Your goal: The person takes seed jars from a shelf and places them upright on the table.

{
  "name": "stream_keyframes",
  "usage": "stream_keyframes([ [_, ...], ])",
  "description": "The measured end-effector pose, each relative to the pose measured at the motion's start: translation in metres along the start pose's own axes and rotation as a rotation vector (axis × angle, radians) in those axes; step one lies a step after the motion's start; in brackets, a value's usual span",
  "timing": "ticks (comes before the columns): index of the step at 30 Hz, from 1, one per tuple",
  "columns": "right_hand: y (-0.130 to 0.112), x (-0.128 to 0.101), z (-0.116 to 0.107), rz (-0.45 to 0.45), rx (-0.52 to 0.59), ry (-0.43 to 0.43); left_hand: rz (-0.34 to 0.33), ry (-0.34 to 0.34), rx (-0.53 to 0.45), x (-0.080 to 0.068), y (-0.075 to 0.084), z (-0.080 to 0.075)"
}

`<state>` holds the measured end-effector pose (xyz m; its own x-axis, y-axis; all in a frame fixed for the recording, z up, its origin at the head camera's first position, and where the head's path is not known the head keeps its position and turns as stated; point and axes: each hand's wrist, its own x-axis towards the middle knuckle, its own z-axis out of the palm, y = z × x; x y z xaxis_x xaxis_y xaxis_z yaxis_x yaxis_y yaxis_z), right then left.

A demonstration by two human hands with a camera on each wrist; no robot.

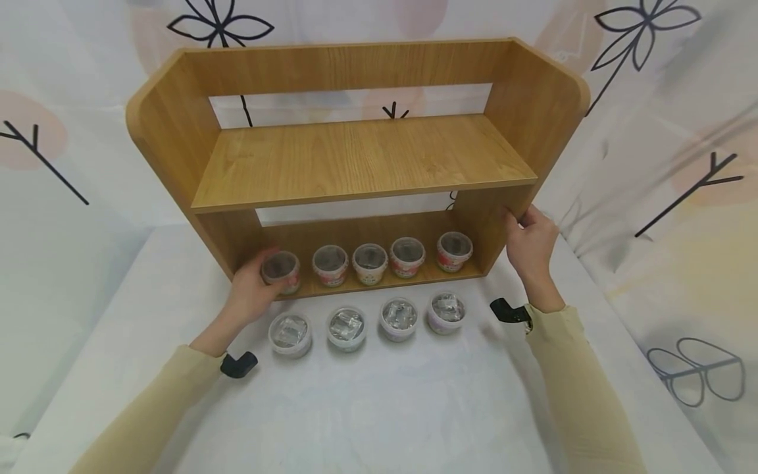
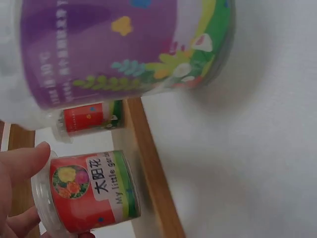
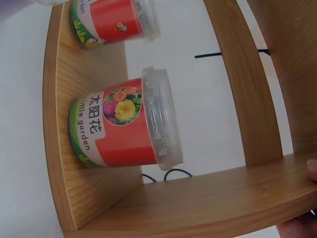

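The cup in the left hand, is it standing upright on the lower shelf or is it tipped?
Upright. The cup shows its clear lid facing up like the others in the row, with the left hand gripping its side on the lower shelf.

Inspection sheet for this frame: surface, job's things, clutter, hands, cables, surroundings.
Surface: white cloth-covered table.
Job's things: wooden shelf; five lidded cups on its bottom board, the leftmost cup in hand; four cups in a row on the table in front.
Clutter: nothing seen.
Hands: left hand grips the leftmost cup; right hand holds the shelf's right side panel.
Cables: dark cable behind the shelf.
Surroundings: patterned white backdrop.
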<state>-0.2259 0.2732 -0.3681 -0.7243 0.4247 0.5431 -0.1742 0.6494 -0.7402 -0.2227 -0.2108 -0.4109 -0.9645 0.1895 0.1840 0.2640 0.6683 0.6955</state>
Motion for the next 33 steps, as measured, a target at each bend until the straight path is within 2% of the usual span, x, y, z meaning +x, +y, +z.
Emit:
stream_keyframes([
  [6,0.003,0.000,0.000,-0.015,-0.010,-0.006,0.008,0.001,-0.012,-0.003,0.009,-0.007],
  [14,0.002,0.000,-0.001,-0.021,-0.007,-0.012,0.072,0.052,-0.010,-0.008,0.019,-0.017],
  [20,0.002,-0.001,-0.002,-0.022,0.003,-0.025,0.107,0.066,-0.060,-0.015,0.028,-0.027],
  [26,0.003,0.000,-0.002,-0.028,0.001,-0.022,0.098,0.043,-0.093,-0.025,0.037,-0.038],
  [33,0.003,0.000,-0.002,-0.025,0.001,-0.027,0.112,-0.016,-0.120,-0.036,0.039,-0.049],
])
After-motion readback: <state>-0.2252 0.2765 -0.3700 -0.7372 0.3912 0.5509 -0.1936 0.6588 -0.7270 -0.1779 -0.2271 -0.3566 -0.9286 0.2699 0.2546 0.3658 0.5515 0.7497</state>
